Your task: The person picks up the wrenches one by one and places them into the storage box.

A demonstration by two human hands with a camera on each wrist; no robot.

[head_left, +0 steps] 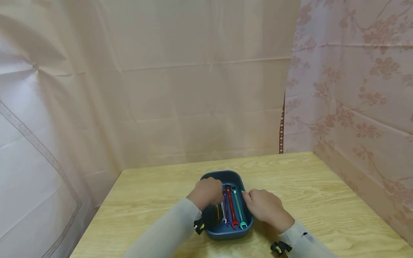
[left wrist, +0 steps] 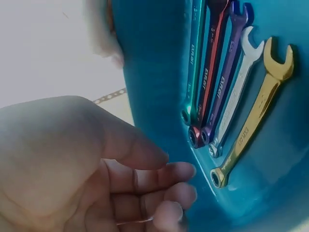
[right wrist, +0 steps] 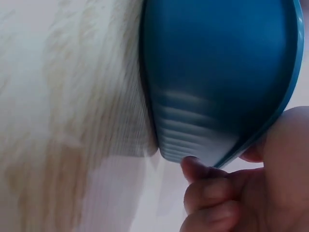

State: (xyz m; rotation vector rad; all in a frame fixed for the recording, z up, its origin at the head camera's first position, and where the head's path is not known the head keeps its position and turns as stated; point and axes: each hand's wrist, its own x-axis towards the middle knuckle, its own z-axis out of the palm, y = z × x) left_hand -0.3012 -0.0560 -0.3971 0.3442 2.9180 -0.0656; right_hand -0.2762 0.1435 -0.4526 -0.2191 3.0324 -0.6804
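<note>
Flanking the blue tray (head_left: 237,177) of wrenches (head_left: 231,209), hands hover.

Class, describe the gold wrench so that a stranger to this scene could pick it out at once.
On the wooden table stands a blue tray with five coloured wrenches in a row. The gold wrench lies at the row's end, beside the silver wrench, nearest the left hand; it alone is yellow.

You sit at a makeshift recording booth, not a true workshop: plain peach cloth (head_left: 180,82) hangs at twelve o'clock, flower-printed cloth (head_left: 355,89) at three o'clock, and a pale wooden table (head_left: 322,200) bears a blue tray (head_left: 226,233) of coloured wrenches (head_left: 231,209).
</note>
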